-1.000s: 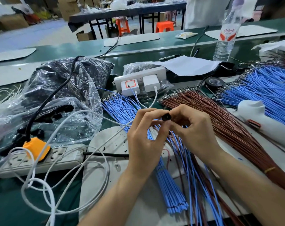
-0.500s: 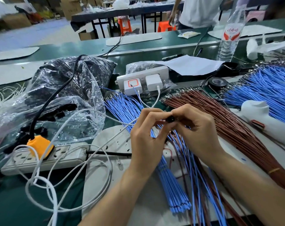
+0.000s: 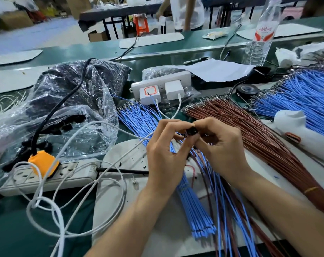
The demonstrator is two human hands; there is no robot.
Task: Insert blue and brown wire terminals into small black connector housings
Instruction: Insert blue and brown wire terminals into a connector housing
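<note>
Here the fingertips (image 3: 178,127) of the left hand (image 3: 165,156) and those of the right hand (image 3: 222,147) meet above the middle of the bench. The small black connector housing (image 3: 191,131) sits right between them. The left thumb and forefinger pinch it from one side, and the right thumb and forefinger close on it from the other, so only its dark face shows in the gap. The remaining fingers of both hands curl loosely underneath. The fingers hide the back of the housing, so I cannot tell whether a terminal is seated in it.

From under the right hand a loose sheaf of mixed wires (image 3: 220,201), blue and brown, runs down toward the near edge. Just to its left, beneath the left wrist, a tight bundle of blue wires (image 3: 194,210) lies on a white mat (image 3: 120,201), with its terminal ends fanned out at the far side. To the right of the right hand lies a thick bundle of brown wires (image 3: 265,143), bound by a yellow band (image 3: 310,190).

Further right lies a second blue bundle (image 3: 306,95), with a white tool (image 3: 296,127) near it. Behind the hands stands a white socket block (image 3: 157,83) carrying two chargers, and a roll of black tape (image 3: 247,89) lies off to its right. On the left, a power strip (image 3: 68,173) holds an orange plug (image 3: 43,163). White cable (image 3: 101,184) loops around it, in front of a clear plastic bag (image 3: 74,93) of dark parts.
</note>
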